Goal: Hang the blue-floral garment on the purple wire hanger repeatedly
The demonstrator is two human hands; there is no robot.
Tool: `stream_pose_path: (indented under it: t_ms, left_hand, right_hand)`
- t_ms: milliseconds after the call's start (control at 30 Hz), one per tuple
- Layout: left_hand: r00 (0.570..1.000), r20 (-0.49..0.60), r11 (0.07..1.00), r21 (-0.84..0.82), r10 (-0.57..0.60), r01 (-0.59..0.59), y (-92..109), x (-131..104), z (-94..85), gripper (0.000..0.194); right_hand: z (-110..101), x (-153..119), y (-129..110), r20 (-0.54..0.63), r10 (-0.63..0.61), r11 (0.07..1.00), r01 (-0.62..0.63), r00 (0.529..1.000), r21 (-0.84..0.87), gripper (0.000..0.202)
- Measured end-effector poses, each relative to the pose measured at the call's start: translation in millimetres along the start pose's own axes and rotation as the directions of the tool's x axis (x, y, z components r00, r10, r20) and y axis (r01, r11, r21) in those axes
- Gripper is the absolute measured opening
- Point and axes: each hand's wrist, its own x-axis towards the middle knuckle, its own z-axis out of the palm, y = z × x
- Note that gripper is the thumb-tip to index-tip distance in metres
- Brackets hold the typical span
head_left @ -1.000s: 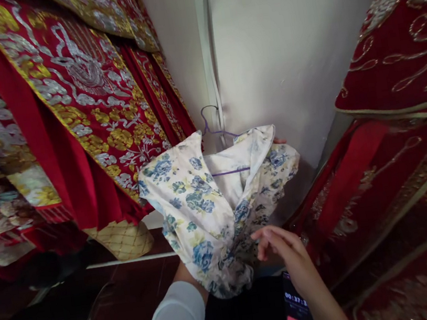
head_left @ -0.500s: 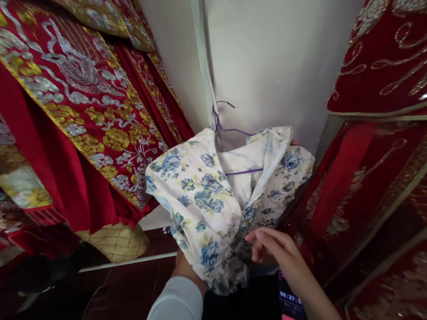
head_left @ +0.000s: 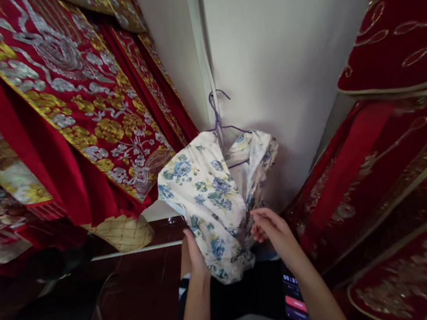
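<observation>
A white short-sleeved blouse [head_left: 211,197] with blue flowers and a V-shaped neckline hangs on a thin purple hanger [head_left: 217,119]. Its gathered lower hem sits above my lap. At the blouse's left side is my left hand [head_left: 196,258], its thumb stretched upward and apart; the other fingers are mostly hidden. My right hand [head_left: 268,226] is at the right side of the blouse, fingers curled in with the thumb against them. Whether a bit of cloth is between those fingers cannot be made out.
Red garments with gold and silver embroidery [head_left: 98,102] hang at left. More red beaded garments [head_left: 390,172] hang close at right. Behind the hanger are a pale wall [head_left: 260,42] and a white strip [head_left: 200,40]. A phone [head_left: 296,302] with a lit timer lies by my right forearm.
My left hand has come out from behind the blouse to its left edge. The blouse's right shoulder has swung inward, so it looks narrower. My right hand stays near the front, still curled.
</observation>
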Motion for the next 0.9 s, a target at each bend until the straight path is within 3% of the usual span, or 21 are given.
stream_pose_path:
  t_ms: [100, 300, 367, 433, 500, 567, 600, 633, 700, 767, 800, 900]
  left_hand:
    - [0.991, -0.061, 0.990, 0.069, -0.115, 0.120, -2.2, -16.2, -0.5, 0.050]
    - [0.981, -0.183, 0.996, 0.036, -0.070, 0.078, -18.4, -26.6, 24.0, 0.042]
    - [0.969, -0.242, 0.994, 0.082, -0.047, 0.069, -20.0, -21.7, 19.6, 0.037]
    - [0.944, -0.326, 0.987, 0.160, 0.049, 0.004, -16.3, -13.0, 8.4, 0.030]
    - [0.857, -0.438, 0.955, 0.233, 0.271, -0.183, -8.5, -4.4, -2.9, 0.030]
    - [0.703, -0.496, 0.860, 0.322, 0.509, -0.395, 0.2, -0.7, -7.3, 0.036]
    - [0.651, -0.468, 0.802, 0.371, 0.597, -0.469, 3.8, -1.6, -5.7, 0.037]
    - [0.647, -0.389, 0.752, 0.417, 0.656, -0.511, 6.3, -4.2, -1.6, 0.033]
    - [0.754, -0.093, 0.690, 0.488, 0.650, -0.535, 7.5, -12.5, 11.7, 0.024]
    - [0.843, 0.175, 0.687, 0.508, 0.509, -0.520, 4.4, -20.7, 26.6, 0.020]
    - [0.869, 0.232, 0.710, 0.504, 0.437, -0.492, 1.7, -23.4, 32.7, 0.016]
    - [0.916, 0.224, 0.804, 0.439, 0.333, -0.400, -7.2, -25.3, 42.2, 0.011]
  right_hand:
    - [10.7, 14.4, 10.9, -0.023, -0.035, 0.999, 0.035, 0.999, -0.023, 0.054]
    - [4.6, 24.8, 1.7, 0.093, -0.153, 0.974, 0.166, 0.984, -0.152, 0.040]
    - [-3.9, 21.5, -4.6, 0.095, -0.136, 0.976, 0.150, 0.986, -0.157, 0.039]
    - [-11.6, 15.5, -10.4, 0.081, -0.122, 0.981, 0.133, 0.989, -0.139, 0.037]
    - [-16.6, 8.3, -15.6, 0.064, -0.118, 0.985, 0.125, 0.991, -0.122, 0.037]
    - [-17.6, 1.7, -20.4, 0.067, -0.109, 0.984, 0.117, 0.992, -0.132, 0.036]
    - [-16.5, -1.0, -22.5, 0.084, -0.096, 0.983, 0.108, 0.992, -0.150, 0.036]
    - [-14.3, -3.3, -24.3, 0.109, -0.078, 0.981, 0.096, 0.991, -0.170, 0.036]
    - [-7.7, -6.7, -26.6, 0.174, -0.047, 0.976, 0.082, 0.984, -0.202, 0.036]
    - [0.7, -9.0, -27.0, 0.240, -0.034, 0.974, 0.086, 0.970, -0.211, 0.035]
    - [4.8, -9.7, -26.4, 0.262, -0.034, 0.975, 0.089, 0.965, -0.204, 0.034]
    - [14.4, -9.4, -22.7, 0.266, -0.045, 0.983, 0.089, 0.963, -0.158, 0.035]
